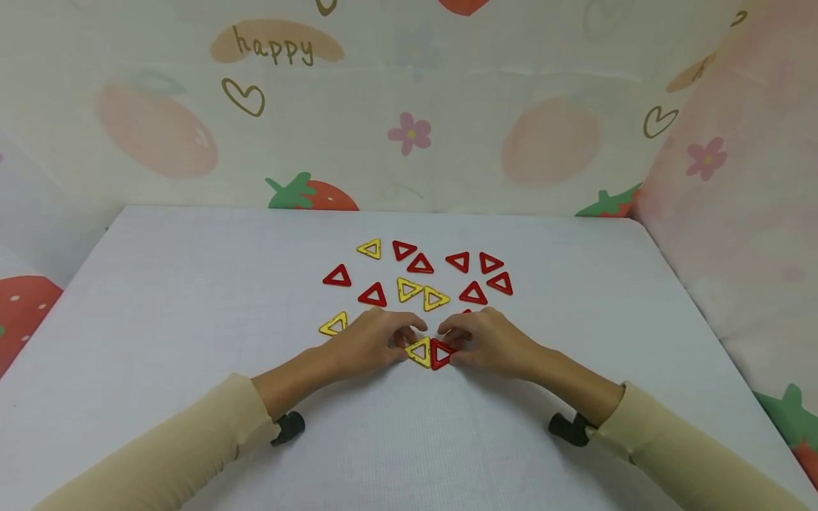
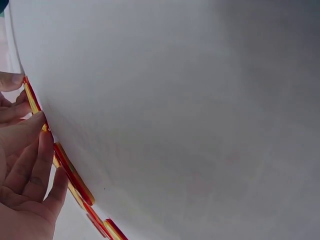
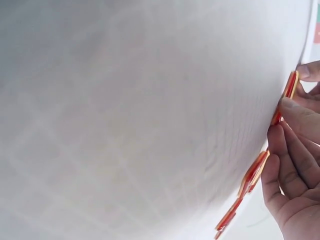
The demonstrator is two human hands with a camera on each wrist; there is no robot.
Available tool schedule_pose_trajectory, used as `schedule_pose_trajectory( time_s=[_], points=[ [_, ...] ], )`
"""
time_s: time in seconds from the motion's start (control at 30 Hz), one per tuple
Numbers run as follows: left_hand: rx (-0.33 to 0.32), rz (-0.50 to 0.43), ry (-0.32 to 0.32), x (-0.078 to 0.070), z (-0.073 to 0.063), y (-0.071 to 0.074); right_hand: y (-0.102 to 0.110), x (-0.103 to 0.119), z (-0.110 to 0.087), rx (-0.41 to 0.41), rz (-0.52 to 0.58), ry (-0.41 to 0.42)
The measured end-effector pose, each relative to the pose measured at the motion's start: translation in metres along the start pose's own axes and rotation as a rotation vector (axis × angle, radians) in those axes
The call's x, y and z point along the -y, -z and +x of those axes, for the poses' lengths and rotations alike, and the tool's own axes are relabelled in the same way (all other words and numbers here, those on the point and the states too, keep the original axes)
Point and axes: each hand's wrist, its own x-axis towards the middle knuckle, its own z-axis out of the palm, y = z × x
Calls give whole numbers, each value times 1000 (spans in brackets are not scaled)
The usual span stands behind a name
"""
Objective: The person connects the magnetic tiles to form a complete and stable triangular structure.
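Note:
My left hand [image 1: 367,342] pinches a yellow triangular frame tile [image 1: 427,350] at its left corner, thumb in front and fingers behind. Against its right edge stands a red triangular frame tile [image 1: 434,354], edge to edge with it, and my right hand [image 1: 495,342] pinches that one at its right corner. Both tiles are low over the white table. From the left wrist, the thumb [image 2: 25,131] presses near the tile edges, which show side-on. The right wrist view has the right thumb [image 3: 300,117] on the tile edge.
Beyond the hands, several red and yellow triangles lie scattered, including a yellow pair [image 1: 437,306] touching at a corner. Another yellow tile [image 1: 329,328] lies beside the left hand, partly covered. A red tile [image 1: 466,311] peeks out behind the right hand. A printed cloth backs the table [image 1: 211,284].

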Motion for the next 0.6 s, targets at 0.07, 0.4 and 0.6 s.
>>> schedule_pose_trajectory(
  time_s=[0.07,0.4,0.6],
  points=[
    [-2,8,2,-1,0,0,1,0,0,-1,2,10],
    [9,33,-19,-2,0,-1,2,2,1,3,-11,18],
    [14,21,-24,0,-1,-1,3,3,2,11,-5,13]
  ],
)
